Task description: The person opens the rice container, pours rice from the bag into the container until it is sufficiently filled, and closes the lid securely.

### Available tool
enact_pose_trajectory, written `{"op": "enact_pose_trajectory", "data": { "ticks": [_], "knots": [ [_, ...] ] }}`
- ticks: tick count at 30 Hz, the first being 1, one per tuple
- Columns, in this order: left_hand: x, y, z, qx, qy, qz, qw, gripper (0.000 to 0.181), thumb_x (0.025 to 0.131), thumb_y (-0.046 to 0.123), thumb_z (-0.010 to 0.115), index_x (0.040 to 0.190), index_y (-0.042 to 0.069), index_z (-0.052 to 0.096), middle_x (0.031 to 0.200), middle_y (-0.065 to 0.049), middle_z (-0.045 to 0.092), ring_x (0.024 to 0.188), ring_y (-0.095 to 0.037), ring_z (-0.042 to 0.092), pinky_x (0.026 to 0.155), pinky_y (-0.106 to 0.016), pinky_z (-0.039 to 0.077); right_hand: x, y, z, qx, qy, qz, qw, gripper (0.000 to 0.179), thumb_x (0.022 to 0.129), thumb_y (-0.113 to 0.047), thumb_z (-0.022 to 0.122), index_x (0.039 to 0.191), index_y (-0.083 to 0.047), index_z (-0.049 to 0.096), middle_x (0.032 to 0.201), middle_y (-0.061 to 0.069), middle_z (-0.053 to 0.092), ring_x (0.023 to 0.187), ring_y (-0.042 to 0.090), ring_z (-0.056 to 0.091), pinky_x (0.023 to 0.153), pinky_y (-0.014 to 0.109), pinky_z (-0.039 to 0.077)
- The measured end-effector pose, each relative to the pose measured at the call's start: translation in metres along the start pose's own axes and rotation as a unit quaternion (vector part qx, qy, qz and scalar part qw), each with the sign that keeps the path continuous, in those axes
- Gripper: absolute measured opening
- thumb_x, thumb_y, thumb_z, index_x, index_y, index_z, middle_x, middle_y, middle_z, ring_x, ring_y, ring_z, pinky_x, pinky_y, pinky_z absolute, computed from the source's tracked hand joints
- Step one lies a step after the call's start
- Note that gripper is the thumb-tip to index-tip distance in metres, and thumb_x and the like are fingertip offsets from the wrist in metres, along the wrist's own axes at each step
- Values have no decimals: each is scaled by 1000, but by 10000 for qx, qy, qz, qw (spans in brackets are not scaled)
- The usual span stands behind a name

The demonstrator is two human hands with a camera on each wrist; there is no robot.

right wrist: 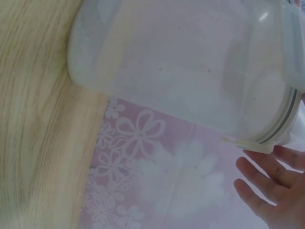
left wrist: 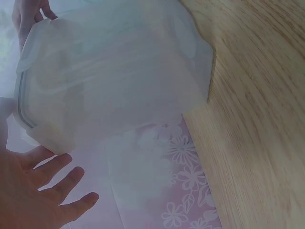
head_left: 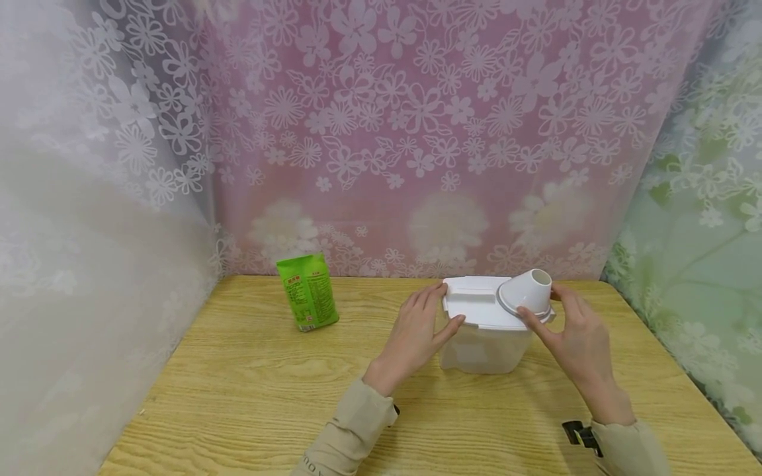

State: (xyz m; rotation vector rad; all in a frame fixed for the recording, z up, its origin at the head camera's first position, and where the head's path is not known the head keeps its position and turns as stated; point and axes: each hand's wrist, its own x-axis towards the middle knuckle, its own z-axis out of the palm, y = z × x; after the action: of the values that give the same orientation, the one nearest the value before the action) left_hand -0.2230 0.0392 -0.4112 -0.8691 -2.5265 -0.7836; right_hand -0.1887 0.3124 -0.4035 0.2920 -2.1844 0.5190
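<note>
A clear plastic storage container (head_left: 485,350) with a white lid (head_left: 473,307) stands upright on the table. A white cone-shaped cup (head_left: 526,291) sits tilted on the lid's right side. My left hand (head_left: 417,327) holds the lid's left end, thumb along the front edge and fingers at the far corner. At the right end my right hand (head_left: 574,337) has its thumb by the cup's base and its fingers behind. Both wrist views show fingertips touching the side clips, with the left hand's (left wrist: 43,191) and right hand's (right wrist: 276,181) other fingers spread off the container.
A green printed packet (head_left: 308,292) stands on the wooden table (head_left: 250,396) to the left, well apart from the container. Pink floral curtain (head_left: 369,132) hangs behind the table's back edge, with pale floral sheets on both sides.
</note>
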Motion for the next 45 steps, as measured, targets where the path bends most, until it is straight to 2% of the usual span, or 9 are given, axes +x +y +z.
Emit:
{"op": "enact_pose_trajectory", "data": {
  "ticks": [7,20,32,45],
  "knots": [
    [-2,0,-2,115,96,26,9999,62,107,48,45,149,3,45,152,-12,48,141,-26,45,118,-40,34,-1,-3,1,-67,35,-13,10000,75,87,-58,72,122,8,62,105,28,69,92,49,65,67,63,51],
    [-4,-1,-5,250,332,52,9991,56,107,43,49,144,2,50,147,-11,54,135,-26,50,116,-39,37,-2,-9,3,-63,-50,61,9999,72,85,-52,77,122,8,62,105,27,68,94,48,64,70,62,51],
    [-9,-3,-9,110,243,-17,9996,57,107,43,48,145,1,48,150,-12,50,138,-27,48,118,-40,34,-3,-14,4,-10,-78,19,10000,66,81,-40,83,121,8,63,104,26,69,93,47,65,70,61,52],
    [-13,-7,-12,-131,170,-141,9997,55,108,41,46,146,1,47,152,-12,48,140,-28,45,120,-41,31,-4,-18,7,33,-59,-20,10000,68,81,-46,82,121,6,63,105,25,69,93,47,66,69,61,53]
  ]
}}
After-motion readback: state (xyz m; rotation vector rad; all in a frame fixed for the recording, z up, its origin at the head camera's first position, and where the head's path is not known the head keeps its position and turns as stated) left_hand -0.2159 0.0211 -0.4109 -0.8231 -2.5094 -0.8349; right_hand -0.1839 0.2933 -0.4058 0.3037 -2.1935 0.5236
